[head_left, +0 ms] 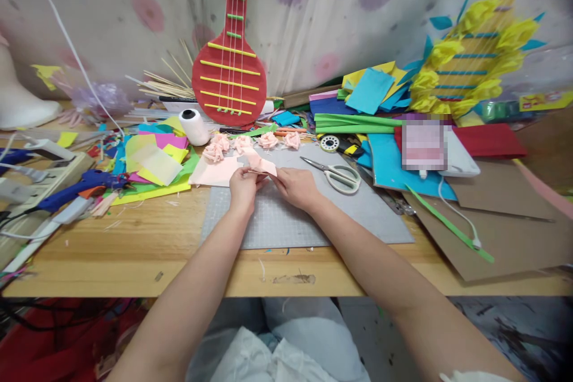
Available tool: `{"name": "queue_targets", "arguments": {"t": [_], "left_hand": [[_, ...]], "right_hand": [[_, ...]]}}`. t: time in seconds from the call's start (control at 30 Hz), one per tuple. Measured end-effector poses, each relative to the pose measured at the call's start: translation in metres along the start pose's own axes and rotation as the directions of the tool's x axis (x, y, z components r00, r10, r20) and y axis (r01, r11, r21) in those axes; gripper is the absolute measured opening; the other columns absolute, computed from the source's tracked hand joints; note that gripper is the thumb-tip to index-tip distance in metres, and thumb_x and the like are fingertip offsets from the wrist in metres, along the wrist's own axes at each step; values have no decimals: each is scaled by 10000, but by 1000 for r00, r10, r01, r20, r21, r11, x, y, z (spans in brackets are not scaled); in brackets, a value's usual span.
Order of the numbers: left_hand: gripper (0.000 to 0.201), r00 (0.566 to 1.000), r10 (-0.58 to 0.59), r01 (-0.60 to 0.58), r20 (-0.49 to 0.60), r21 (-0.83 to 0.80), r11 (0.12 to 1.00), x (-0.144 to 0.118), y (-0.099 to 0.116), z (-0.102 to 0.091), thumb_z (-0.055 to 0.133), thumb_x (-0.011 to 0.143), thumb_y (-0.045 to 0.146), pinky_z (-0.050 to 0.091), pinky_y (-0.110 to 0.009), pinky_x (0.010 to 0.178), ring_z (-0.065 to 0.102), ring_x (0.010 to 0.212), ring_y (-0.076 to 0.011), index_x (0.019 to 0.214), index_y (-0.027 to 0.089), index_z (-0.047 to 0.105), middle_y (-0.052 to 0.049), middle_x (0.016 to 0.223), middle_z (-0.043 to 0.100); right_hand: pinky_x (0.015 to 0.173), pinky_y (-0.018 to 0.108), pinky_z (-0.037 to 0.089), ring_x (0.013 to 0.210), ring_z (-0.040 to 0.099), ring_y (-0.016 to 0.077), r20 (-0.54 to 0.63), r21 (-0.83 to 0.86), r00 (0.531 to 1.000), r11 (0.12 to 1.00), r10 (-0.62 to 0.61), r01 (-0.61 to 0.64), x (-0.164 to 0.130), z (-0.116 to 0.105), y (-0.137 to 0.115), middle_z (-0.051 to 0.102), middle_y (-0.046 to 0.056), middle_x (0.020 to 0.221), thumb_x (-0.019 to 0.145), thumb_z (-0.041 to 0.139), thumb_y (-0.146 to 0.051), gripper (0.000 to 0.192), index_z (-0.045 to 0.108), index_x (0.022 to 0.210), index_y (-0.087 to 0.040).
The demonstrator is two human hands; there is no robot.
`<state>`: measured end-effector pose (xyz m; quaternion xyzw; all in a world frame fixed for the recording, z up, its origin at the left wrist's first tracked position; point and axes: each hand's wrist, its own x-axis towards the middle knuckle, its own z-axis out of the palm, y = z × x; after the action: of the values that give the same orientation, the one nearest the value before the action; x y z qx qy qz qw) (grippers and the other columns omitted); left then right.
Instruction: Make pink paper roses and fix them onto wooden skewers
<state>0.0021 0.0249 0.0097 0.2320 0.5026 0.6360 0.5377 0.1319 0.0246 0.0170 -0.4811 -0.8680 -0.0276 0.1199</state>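
Both hands meet over a grey cutting mat (286, 221) and pinch a strip of pale pink crepe paper (260, 162) between them. My left hand (245, 188) grips its lower left side; my right hand (295, 186) closes on the right end. The fingertips are partly hidden behind the hands. Beyond them several pink paper roses (268, 141) stand in a row along the mat's far edge. Under and left of the strip lies a flat pink paper sheet (210, 172). Scissors (338, 178) with pale handles rest right of my right hand, blades slightly apart.
A red paper lute shape (229, 80) leans at the back beside a white thread spool (194, 126). Left are coloured paper sheets (152, 158), a blue glue gun (85, 185) and a power strip (67, 170). Cardboard (501, 239) and a yellow flowered instrument (465, 65) occupy the right.
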Motion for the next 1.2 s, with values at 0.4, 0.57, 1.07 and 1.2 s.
{"name": "queue_targets", "arguments": {"t": [0.4, 0.57, 1.07, 1.2], "left_hand": [[208, 978, -22, 33, 209, -46, 998, -5, 3, 0, 617, 614, 165, 498, -317, 736, 647, 756, -165, 817, 126, 594, -64, 808, 668], [175, 978, -36, 43, 206, -29, 999, -4, 2, -1, 619, 626, 187, 502, -352, 754, 640, 738, -167, 784, 115, 596, -69, 773, 664], [187, 958, -63, 47, 281, 62, 997, -2, -2, -1, 599, 668, 190, 512, -310, 717, 637, 720, -146, 841, 119, 609, -81, 824, 671], [160, 947, -95, 72, 307, 83, 994, -4, -4, 0, 608, 678, 199, 515, -312, 718, 639, 692, -139, 817, 120, 613, -74, 780, 670]], "right_hand": [[569, 263, 297, 758, 617, 210, 51, 42, 990, 990, 130, -132, 1, 1, 0, 673, 86, 917, 913, 171, -346, 401, 365, 1223, -182], [563, 262, 302, 721, 613, 223, 90, 114, 989, 985, 118, -128, 1, 0, 5, 673, 76, 927, 865, 310, -311, 324, 398, 1142, -170], [841, 340, 373, 1069, 458, 236, -370, 326, 918, 945, 143, -16, 3, 3, 17, 500, 150, 1158, 761, 494, -441, 461, 441, 1116, -151], [862, 354, 366, 1017, 491, 219, -291, 441, 953, 896, 86, 54, 4, 4, 17, 557, 120, 1076, 775, 496, -356, 414, 436, 1140, -169]]}}
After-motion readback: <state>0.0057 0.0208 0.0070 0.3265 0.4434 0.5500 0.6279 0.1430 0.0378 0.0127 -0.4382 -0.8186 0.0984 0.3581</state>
